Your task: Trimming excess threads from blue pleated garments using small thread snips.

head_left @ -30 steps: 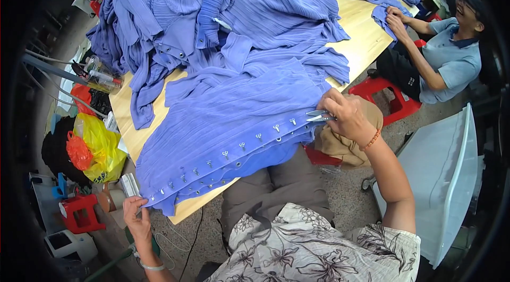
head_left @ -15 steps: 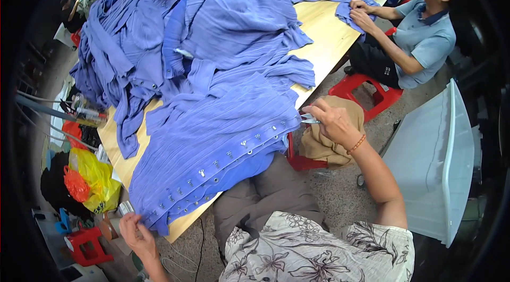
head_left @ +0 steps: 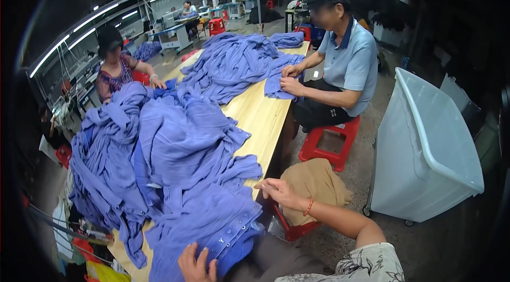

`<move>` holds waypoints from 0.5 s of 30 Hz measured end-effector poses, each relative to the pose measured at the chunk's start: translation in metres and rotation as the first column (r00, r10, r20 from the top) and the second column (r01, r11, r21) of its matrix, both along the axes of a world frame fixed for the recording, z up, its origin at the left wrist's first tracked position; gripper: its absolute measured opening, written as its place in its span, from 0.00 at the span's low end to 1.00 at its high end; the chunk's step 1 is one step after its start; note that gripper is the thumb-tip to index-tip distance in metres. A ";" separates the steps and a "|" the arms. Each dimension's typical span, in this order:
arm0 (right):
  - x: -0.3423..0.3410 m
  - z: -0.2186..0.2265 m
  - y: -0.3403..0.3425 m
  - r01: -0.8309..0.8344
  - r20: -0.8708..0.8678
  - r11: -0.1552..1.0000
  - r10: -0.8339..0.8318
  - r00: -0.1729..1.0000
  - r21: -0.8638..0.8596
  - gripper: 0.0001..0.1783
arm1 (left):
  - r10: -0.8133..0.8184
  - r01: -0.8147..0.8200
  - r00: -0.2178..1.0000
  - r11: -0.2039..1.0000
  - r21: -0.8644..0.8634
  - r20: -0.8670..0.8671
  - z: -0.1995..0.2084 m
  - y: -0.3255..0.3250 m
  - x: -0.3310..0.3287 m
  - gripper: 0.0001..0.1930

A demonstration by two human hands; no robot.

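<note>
A blue-violet ribbed garment (head_left: 186,223) lies over the near end of the table, with a row of small metal fasteners along its edge. My left hand (head_left: 196,263) rests on it near the fastener strip, fingers spread and holding nothing. Beyond the garment's right corner, my right hand (head_left: 279,191) is raised with its fingers curled closed. The small silver thread snips it held half a second earlier are mostly hidden by the fingers now. A beaded bracelet (head_left: 308,206) circles that wrist.
A heap of similar garments (head_left: 191,128) covers much of the wooden table (head_left: 260,117). One co-worker (head_left: 348,64) handles cloth at the right side; another person (head_left: 119,69) is at the left. A red stool (head_left: 332,141), brown cloth (head_left: 313,186) and white wheeled bin (head_left: 404,165) stand right.
The view has tilted up, showing more of the room. My left hand has come from beside the garment's lower left corner onto its cloth. My right hand stays near the right corner.
</note>
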State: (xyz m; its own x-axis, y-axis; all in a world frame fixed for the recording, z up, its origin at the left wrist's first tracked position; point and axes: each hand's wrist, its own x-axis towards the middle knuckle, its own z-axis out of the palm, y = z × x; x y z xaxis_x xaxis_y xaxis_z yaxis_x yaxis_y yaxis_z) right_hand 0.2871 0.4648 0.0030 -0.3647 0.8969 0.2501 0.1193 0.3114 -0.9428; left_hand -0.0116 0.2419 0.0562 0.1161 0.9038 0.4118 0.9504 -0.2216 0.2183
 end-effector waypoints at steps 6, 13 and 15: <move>-0.045 0.015 -0.006 0.041 0.158 0.971 -0.079 0.984 0.235 0.13 | -0.072 0.072 0.997 0.997 0.002 -0.032 -0.026 0.032 -0.001 0.31; -0.068 -0.033 0.001 -0.171 0.466 0.911 -0.026 0.884 0.376 0.18 | -0.034 0.015 0.956 0.998 -0.067 -0.292 -0.064 0.045 0.010 0.31; -0.067 -0.045 0.009 -0.064 0.171 0.868 -0.024 0.985 0.492 0.15 | -0.023 -0.001 0.963 0.996 -0.089 -0.269 -0.057 0.047 0.018 0.31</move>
